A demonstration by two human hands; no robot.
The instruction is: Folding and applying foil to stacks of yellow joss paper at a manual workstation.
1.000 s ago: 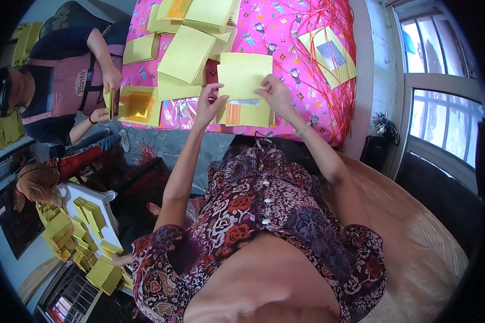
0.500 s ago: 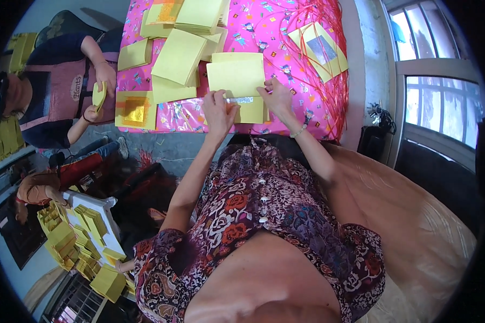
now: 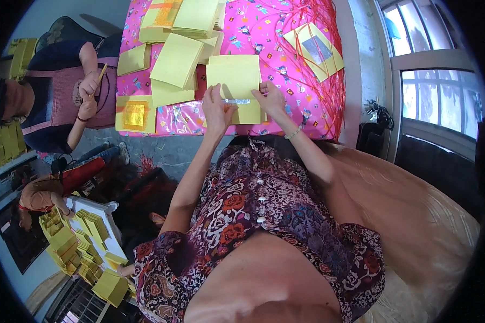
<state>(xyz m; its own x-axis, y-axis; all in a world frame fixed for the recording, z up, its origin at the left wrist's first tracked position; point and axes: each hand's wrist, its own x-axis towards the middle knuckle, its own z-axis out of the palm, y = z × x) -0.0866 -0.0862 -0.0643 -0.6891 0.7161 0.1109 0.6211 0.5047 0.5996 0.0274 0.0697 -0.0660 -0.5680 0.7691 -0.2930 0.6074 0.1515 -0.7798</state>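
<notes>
Yellow paper sheet (image 3: 233,72) is nr. worktop's (image 3: 253,32) front edge, lower R corner pinched by R hand (image 3: 272,100), L hand (image 3: 217,114) at lower L corner, grip unclear, w/ yellow stacks (image 3: 177,60) toward L edge.

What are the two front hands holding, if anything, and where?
A yellow paper sheet: the right hand pinches its near right corner. The left hand touches its near left corner; whether it pinches is unclear.
</notes>
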